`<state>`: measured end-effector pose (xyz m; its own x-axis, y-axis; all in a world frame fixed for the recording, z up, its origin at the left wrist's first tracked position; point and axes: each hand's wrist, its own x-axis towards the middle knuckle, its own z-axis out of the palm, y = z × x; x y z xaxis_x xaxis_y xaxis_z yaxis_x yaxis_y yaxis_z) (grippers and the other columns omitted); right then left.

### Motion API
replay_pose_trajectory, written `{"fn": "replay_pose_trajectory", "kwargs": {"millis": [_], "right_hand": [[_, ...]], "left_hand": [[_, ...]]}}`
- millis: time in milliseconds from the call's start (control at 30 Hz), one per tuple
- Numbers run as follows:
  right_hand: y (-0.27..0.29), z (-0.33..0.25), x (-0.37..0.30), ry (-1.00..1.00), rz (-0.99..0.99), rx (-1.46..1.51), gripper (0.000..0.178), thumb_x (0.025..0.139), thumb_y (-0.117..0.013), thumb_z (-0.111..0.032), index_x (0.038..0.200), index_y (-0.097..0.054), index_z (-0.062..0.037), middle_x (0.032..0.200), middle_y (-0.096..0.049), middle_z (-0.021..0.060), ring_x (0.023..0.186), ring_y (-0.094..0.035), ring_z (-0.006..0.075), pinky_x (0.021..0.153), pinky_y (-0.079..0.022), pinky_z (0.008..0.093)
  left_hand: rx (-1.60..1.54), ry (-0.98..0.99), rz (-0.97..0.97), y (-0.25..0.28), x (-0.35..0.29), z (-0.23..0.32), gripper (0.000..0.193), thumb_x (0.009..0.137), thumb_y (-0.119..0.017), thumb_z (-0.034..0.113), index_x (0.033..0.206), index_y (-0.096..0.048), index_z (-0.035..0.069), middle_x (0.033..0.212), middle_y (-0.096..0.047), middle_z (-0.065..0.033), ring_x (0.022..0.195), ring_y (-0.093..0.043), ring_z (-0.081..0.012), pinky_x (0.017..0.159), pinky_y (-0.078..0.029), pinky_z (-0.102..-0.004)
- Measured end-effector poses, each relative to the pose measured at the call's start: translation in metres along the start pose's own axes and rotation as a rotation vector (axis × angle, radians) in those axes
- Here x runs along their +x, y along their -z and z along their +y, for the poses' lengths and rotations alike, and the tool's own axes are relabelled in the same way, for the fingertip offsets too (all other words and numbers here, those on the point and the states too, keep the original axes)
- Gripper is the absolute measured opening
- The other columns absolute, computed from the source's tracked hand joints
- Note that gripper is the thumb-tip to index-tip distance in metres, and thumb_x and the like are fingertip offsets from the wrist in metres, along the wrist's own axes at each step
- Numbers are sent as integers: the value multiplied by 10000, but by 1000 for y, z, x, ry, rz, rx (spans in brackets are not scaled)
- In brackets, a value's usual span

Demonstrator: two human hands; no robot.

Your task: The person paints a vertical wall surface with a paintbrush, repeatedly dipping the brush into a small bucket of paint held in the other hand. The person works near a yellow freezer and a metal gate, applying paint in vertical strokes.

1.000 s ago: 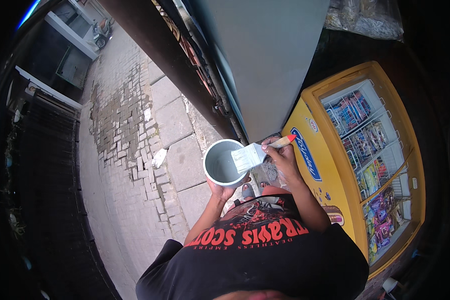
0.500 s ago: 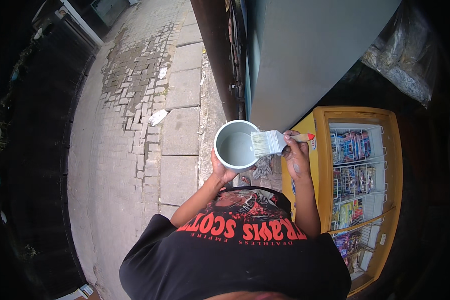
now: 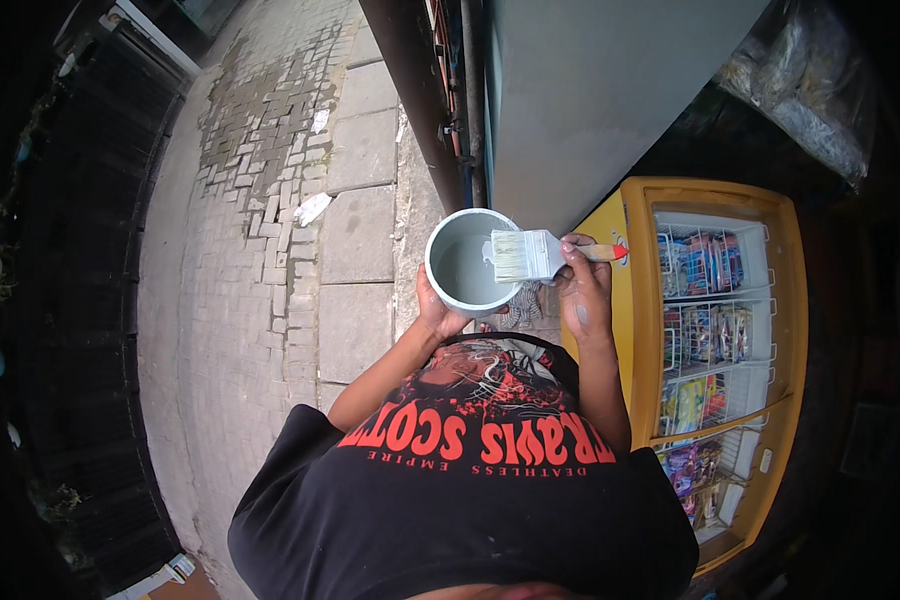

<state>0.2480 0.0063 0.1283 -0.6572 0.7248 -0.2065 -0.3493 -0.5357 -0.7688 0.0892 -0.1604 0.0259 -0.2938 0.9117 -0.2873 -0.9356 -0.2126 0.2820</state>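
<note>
My left hand (image 3: 438, 308) is closed around the near left side of a round, pale grey paint pot (image 3: 433, 245). Light grey paint (image 3: 465, 268) lies inside it. In my right hand (image 3: 584, 283) is a wide paintbrush (image 3: 540, 256), gripped where the metal band meets the wooden, red-tipped handle. The brush lies level, its pale bristles pointing left over the right part of the pot's opening. Whether the bristles touch the rim cannot be seen. Grey smears mark my right hand.
A grey wall (image 3: 580, 90) and a brown post (image 3: 415, 80) rise just beyond the pot. Close on my right stands a yellow glass-topped freezer (image 3: 645, 320) with baskets of packets. Paving slabs (image 3: 358, 240) run along the left, and a clear plastic bag (image 3: 805, 100) hangs at the upper right.
The brush has shifted slightly left, farther over the pot's opening, and lies more level. Pot and hands appear a little higher in the picture. Both grips stay the same.
</note>
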Motion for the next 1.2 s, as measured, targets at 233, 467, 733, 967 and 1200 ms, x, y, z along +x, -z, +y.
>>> {"fn": "replay_pose_trajectory", "kwargs": {"millis": [233,467,733,967,1200], "right_hand": [[1,-3,-8,16,82,-12,191,956,-722,-94,1112,-619,-56,1004,-643,34,912,-644,135,760,-550,287],[1,2,-10,7,43,-70,166,973,-703,-111,1112,-626,-67,1024,-657,39,892,-653,148,741,-538,274],[-9,15,-11,-68,37,-17,167,1003,-667,-131,1154,-606,-98,1010,-677,11,855,-685,115,710,-551,257],[-13,16,-7,-18,1,-62,173,994,-685,-139,1143,-606,-97,989,-676,23,831,-675,121,683,-555,269],[-18,22,-8,-35,-44,-50,204,976,-713,-139,1141,-615,-68,996,-653,28,869,-656,120,710,-546,272]], "left_hand": [[-137,24,-107,11,-6,-5,851,978,-375,709,1564,-383,92,1589,-411,-197,1423,-450,-441,1103,-400,-713],[-141,14,-163,17,-9,-4,909,957,-363,753,1573,-364,85,1594,-404,-192,1419,-447,-443,1089,-408,-710],[-99,-45,-121,15,-16,0,945,922,-257,821,1594,-344,163,1597,-411,-158,1422,-449,-458,1048,-412,-760],[-57,-82,-123,16,-23,7,952,918,-287,822,1591,-346,151,1588,-416,-172,1424,-449,-453,1054,-415,-751],[-27,-153,32,9,-31,11,948,932,-300,803,1587,-340,118,1585,-409,-183,1420,-453,-449,1083,-409,-721]]}}
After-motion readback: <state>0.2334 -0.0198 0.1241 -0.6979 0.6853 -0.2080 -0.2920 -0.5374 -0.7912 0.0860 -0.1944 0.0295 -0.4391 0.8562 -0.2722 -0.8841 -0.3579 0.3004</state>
